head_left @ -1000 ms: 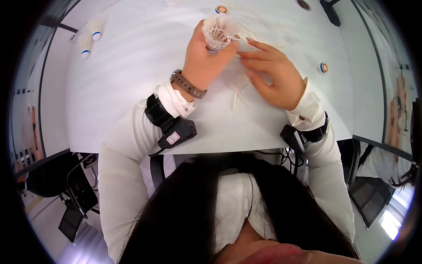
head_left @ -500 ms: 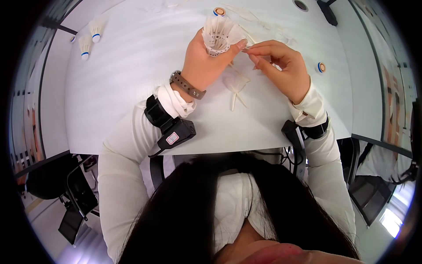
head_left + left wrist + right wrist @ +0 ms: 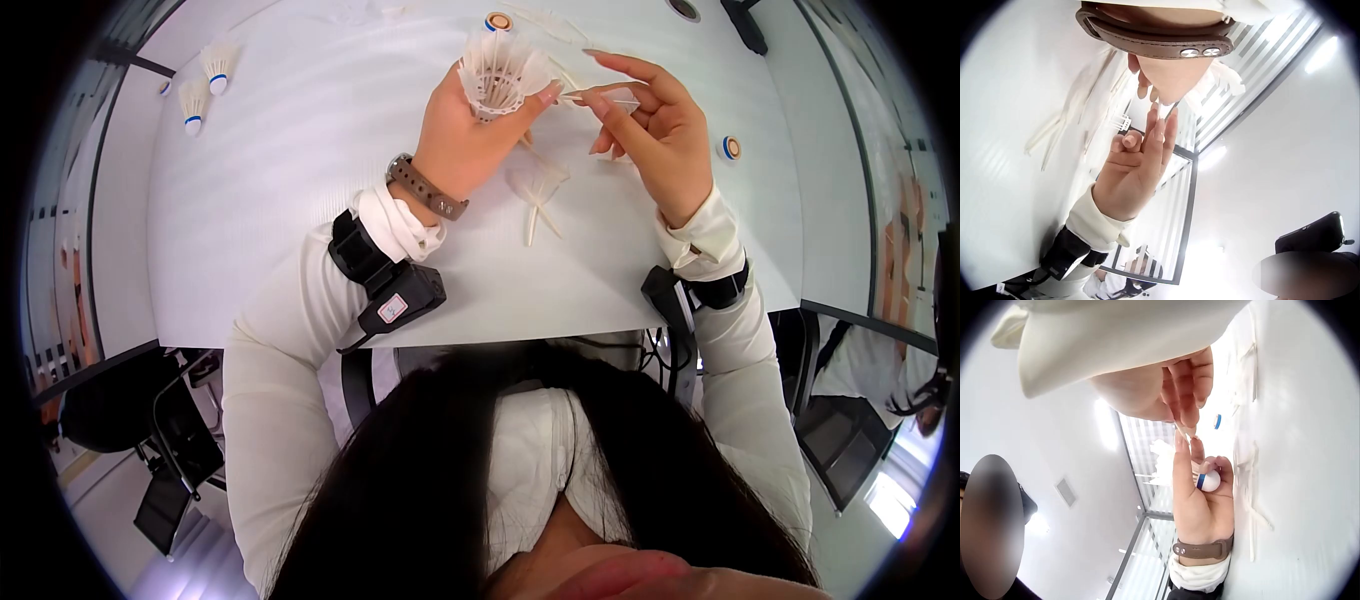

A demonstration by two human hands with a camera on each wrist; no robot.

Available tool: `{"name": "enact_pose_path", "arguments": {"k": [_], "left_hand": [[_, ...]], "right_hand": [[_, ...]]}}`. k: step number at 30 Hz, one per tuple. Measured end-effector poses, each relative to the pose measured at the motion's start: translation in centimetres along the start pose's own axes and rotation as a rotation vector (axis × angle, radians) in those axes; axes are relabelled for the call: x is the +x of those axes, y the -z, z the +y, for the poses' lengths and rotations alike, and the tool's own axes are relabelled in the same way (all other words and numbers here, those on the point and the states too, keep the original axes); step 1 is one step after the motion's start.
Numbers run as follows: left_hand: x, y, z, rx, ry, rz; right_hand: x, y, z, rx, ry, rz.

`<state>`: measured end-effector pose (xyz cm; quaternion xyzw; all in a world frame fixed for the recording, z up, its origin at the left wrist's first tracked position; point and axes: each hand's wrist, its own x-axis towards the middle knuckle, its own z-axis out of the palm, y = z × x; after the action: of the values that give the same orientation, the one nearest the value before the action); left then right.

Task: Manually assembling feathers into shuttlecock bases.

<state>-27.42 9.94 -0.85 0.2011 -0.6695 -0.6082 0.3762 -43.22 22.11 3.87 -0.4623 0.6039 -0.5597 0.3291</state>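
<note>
In the head view, a white feather shuttlecock [image 3: 497, 78] stands mouth-up in my left hand [image 3: 462, 145], which grips it low with the thumb stretched toward the right hand. Its white base [image 3: 1211, 482] with a blue band shows between the left fingers in the right wrist view. My right hand [image 3: 668, 130] pinches a loose feather [image 3: 622, 97] between thumb and fingers, the index finger raised. The feather's thin shaft points at the left thumb tip, and the two hands nearly meet there. Below them, more loose feathers [image 3: 540, 195] lie on the table.
Two shuttlecocks [image 3: 217, 72] lie at the far left of the white table [image 3: 280, 200]. One blue-rimmed round base [image 3: 498, 22] sits beyond the left hand, another base [image 3: 731, 148] to the right. Loose feathers [image 3: 550, 24] are scattered at the back.
My right fingers, straighter beside the shuttlecock at first, have closed into a pinch. That hand has drawn slightly right, a feather now showing in it. The left hand stays nearly in place.
</note>
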Motion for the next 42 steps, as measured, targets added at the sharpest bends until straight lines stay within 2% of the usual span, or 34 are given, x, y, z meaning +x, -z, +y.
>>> {"name": "enact_pose_path", "arguments": {"k": [13,16,23,26,28,32,35,38,42], "left_hand": [[-0.1,0.0,0.0,-0.012,-0.024,-0.046],[-0.1,0.2,-0.1,-0.015,-0.030,-0.032],[0.0,0.1,0.2,-0.101,-0.040,-0.015],[0.1,-0.2,-0.4,-0.072,-0.112,0.060],[-0.1,0.0,-0.1,-0.037,-0.071,0.037],[-0.2,0.3,-1.2,-0.088,-0.100,-0.067],[-0.3,-0.2,-0.9,-0.101,-0.164,-0.044],[-0.3,0.2,-1.0,0.097,-0.189,-0.031],[-0.3,0.1,-1.3,0.094,-0.214,-0.008]], "right_hand": [[0.4,0.4,0.6,0.089,-0.005,0.062],[0.5,0.3,0.4,0.002,-0.061,0.094],[-0.1,0.1,0.0,-0.204,0.188,0.189],[-0.2,0.5,0.1,-0.335,0.400,0.238],[-0.6,0.8,0.3,-0.434,0.558,0.249],[-0.8,0.2,-0.1,-0.500,0.677,0.147],[-0.4,0.0,-0.1,-0.571,0.712,0.080],[-0.3,-0.1,-0.1,-0.614,0.687,0.081],[-0.3,-0.2,-0.2,-0.619,0.686,0.082]]}}
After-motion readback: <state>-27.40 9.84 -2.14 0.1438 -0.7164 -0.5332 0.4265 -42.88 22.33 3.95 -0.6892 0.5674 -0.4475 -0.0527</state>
